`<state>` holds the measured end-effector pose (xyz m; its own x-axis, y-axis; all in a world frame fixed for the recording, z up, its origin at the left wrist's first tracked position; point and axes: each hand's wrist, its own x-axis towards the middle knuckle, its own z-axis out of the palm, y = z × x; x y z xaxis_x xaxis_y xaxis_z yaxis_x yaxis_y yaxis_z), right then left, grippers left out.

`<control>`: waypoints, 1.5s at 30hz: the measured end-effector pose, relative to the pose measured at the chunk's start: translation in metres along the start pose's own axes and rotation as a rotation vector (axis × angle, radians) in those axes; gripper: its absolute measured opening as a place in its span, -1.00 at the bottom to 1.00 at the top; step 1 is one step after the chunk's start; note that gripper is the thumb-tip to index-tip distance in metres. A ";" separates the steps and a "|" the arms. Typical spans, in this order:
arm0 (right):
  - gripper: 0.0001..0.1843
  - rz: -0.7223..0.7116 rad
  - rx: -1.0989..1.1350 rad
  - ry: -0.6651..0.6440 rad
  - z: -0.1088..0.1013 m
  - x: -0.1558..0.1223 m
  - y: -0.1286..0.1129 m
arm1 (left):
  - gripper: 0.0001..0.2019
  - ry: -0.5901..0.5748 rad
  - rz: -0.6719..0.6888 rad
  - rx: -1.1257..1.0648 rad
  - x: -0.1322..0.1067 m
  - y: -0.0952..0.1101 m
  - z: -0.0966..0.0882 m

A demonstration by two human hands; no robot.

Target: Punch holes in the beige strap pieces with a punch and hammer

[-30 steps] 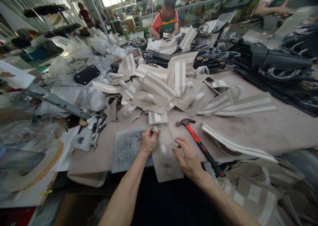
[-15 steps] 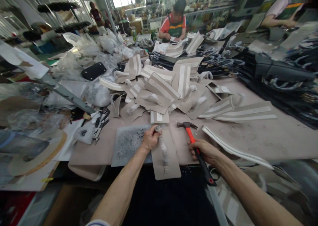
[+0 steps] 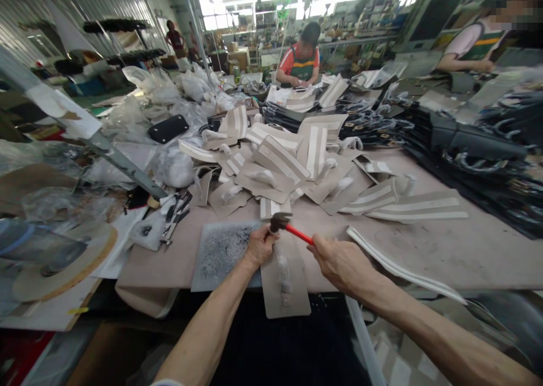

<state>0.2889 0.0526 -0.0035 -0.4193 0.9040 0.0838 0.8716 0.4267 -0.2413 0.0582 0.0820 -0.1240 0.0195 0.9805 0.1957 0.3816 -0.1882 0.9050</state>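
My left hand is closed around a short metal punch, held upright at the top end of a beige panel. Along the panel runs a carry handle wrapped in clear plastic, with a small square tab at its near end. A claw hammer with a red and black handle is gripped in my right hand. Its head lies over the punch's top and hides most of it. Beside my left wrist is a grey, speckled board, partly under the panel.
Beyond my hands lies a heap of beige panels with white strips. Black bags are stacked at the right, clear plastic bags at the left. A metal post slants across the left. A person works across the table.
My right hand has swung the hammer leftward, bringing its head from beside the panel onto the punch. My left hand stays at the panel's top end. The view has tilted up slightly.
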 end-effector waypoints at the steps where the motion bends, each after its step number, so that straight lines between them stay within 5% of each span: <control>1: -0.72 -0.021 -0.044 -0.043 -0.006 0.002 0.001 | -0.89 -0.003 -0.005 -0.001 0.000 0.000 0.000; 3: -0.70 -0.002 -0.045 0.017 -0.024 0.006 0.000 | -0.89 -0.007 0.003 0.002 0.000 0.000 0.000; 8: -0.66 0.121 0.159 0.507 -0.054 0.013 -0.016 | -0.88 -0.014 0.024 0.023 -0.001 0.001 0.001; 10: -0.67 0.082 0.130 0.425 -0.039 0.010 -0.016 | -0.88 -0.015 0.017 0.047 -0.001 0.001 0.001; 13: -0.71 0.016 -0.025 0.030 -0.012 0.003 -0.006 | -0.87 -0.018 0.000 0.070 -0.001 0.002 0.002; 15: -0.74 0.044 -0.094 -0.084 -0.004 0.001 0.001 | -0.87 -0.020 0.000 0.064 -0.001 0.002 0.002; 20: -0.67 0.155 -0.040 0.121 -0.008 0.002 -0.002 | -0.90 -0.020 0.018 0.073 -0.001 0.003 0.002; 25: -0.73 0.048 -0.091 -0.135 0.000 0.000 0.002 | -0.87 -0.020 -0.014 0.070 -0.001 0.003 0.002; 34: -0.71 0.379 0.019 -0.156 0.069 -0.017 0.047 | -0.89 -0.016 0.009 0.005 -0.001 0.000 0.002; 37: -0.59 0.234 -0.021 0.032 0.080 -0.019 0.031 | -0.89 -0.010 0.000 -0.014 -0.001 0.000 0.003; 39: -0.44 -0.007 0.065 0.115 0.080 -0.017 0.008 | -0.90 -0.008 0.003 -0.028 -0.002 0.000 0.003; 42: -0.55 -0.379 0.165 -0.024 0.084 -0.011 -0.031 | -0.88 0.034 -0.037 -0.079 -0.002 0.000 0.003; 45: -0.78 -0.447 0.090 -0.140 0.096 -0.005 -0.054 | -0.80 0.227 -0.151 -0.193 0.001 -0.007 0.002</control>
<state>0.2196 0.0218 -0.0837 -0.7835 0.6175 0.0691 0.5755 0.7631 -0.2942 0.0571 0.0845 -0.1310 -0.2384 0.9646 0.1131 0.1820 -0.0701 0.9808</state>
